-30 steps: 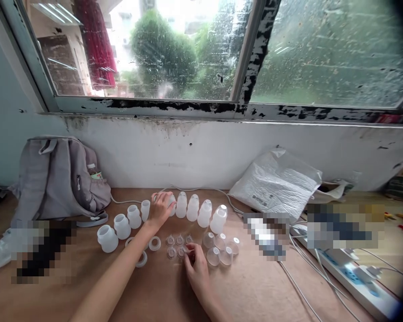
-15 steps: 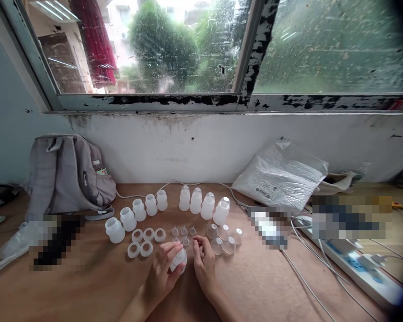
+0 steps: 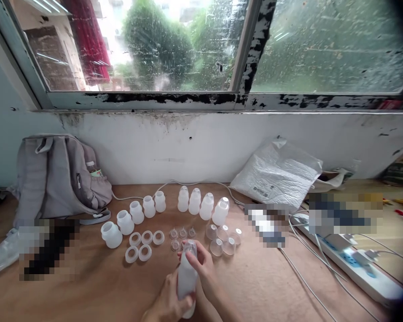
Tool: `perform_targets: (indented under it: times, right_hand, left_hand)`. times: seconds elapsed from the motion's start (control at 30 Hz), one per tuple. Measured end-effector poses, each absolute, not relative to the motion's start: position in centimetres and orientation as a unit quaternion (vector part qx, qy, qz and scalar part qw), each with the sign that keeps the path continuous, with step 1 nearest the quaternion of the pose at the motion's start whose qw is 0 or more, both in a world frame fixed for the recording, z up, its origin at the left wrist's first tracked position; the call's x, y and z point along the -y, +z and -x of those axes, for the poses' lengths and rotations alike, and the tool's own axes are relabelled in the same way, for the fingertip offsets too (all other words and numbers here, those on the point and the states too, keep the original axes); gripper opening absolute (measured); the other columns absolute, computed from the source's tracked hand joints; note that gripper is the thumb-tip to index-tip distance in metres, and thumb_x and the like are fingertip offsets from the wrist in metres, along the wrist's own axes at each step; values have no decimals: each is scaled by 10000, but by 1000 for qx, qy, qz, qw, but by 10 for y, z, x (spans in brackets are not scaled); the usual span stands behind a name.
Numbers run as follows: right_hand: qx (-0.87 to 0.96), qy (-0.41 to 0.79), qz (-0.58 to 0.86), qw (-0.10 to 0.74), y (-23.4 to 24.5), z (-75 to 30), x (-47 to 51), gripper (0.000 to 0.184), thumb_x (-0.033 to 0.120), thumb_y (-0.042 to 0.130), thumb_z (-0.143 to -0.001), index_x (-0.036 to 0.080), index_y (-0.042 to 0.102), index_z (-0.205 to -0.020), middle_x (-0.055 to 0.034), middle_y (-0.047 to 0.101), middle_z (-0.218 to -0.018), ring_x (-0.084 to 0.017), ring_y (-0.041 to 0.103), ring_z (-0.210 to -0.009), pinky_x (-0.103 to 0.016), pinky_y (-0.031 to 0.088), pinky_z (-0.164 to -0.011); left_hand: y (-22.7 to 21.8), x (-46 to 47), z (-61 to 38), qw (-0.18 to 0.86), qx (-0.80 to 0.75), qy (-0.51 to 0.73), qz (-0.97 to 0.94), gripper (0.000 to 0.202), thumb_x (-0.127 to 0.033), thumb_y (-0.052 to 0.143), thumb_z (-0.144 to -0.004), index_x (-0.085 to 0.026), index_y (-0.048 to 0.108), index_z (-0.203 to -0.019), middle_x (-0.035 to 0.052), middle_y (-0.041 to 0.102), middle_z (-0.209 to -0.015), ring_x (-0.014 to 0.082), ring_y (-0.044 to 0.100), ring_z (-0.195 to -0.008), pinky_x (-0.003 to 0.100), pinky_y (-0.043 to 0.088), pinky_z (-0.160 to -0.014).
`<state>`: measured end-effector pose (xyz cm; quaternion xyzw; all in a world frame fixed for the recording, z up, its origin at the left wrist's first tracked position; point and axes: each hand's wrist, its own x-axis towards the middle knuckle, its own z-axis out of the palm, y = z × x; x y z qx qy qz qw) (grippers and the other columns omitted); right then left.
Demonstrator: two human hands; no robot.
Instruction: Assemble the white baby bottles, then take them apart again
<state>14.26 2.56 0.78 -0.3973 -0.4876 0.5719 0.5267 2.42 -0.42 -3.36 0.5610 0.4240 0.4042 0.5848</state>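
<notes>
1. While the white bottle hides part of your grip, your left hand is wrapped around its lower body, your right hand clamped at its clear top.
2. Your hands cover part of the bottle; one of the clear teats is partly obscured, and pixelated patches mask items either side.
3. Location: over the table's near side, just in front of the teats.
4. Long axis: away from you, clear top towards the window, base towards you; exact tilt cannot be judged.
</notes>
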Motion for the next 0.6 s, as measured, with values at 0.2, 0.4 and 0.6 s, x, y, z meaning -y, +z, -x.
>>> perform_targets:
  times: [0.2,0.4,0.6]
  right_hand:
    - [363,630,429,535,12,-141,-33,312,474,575,-704,172,563,-779,-39,619,-649,-211,601,-656,-281,456,-554]
    - [292,689,411,521,5,-147,-40,355,479,532,-735,167,553,-904,-77,659,-774,-212,615,-672,-299,481,-561]
    - [289,587,435,619,7,-177,-65,362,447,533,-738,173,521,-975,-68,651,-843,-209,617,-721,-357,479,-700]
  left_hand:
    - [-45,5,-40,741,-334,400,-424,409,-480,570,-619,-121,520,-810,26,559,-541,86,421,-357,197,282,-332]
    - [-53,6,-43,890,-151,378,-205,393,-462,483,-657,-111,526,-829,11,561,-498,74,435,-290,161,213,-267]
    - [-74,13,-40,886,-105,355,-279,413,-379,606,-593,-92,544,-883,53,620,-597,69,481,-412,153,265,-369]
